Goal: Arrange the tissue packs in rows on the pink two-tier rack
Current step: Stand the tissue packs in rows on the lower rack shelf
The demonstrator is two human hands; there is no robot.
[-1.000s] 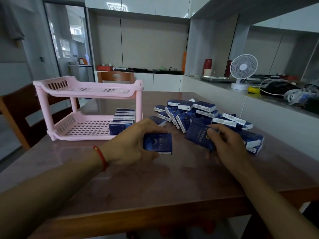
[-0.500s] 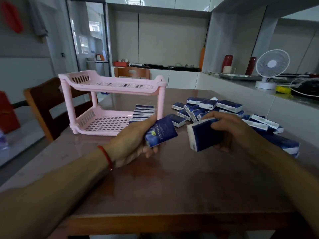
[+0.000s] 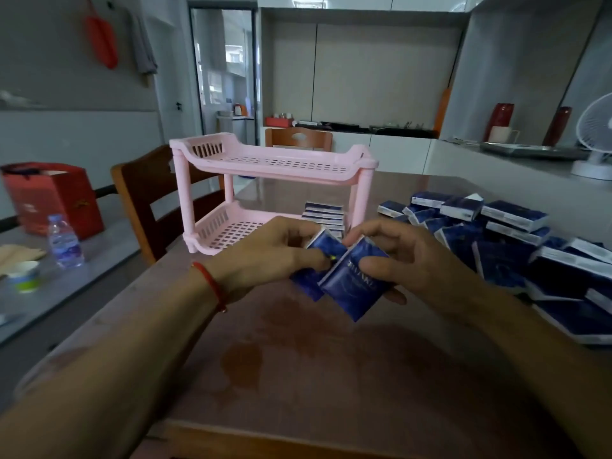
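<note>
The pink two-tier rack stands on the brown table, straight ahead of me. A short row of several blue tissue packs stands on its lower tier at the right end; the upper tier holds nothing. My left hand grips one blue tissue pack. My right hand grips another blue pack, which overlaps the first one. Both hands meet above the table, just in front of the rack. A loose heap of blue packs lies to the right.
A wooden chair stands left of the rack, another chair behind it. On a grey surface at far left are a red bag, a water bottle and a cup. A white fan stands on the right counter.
Both hands lifted their packs off the table and came together in front of the rack, so the two packs now overlap. My view has turned to the left.
</note>
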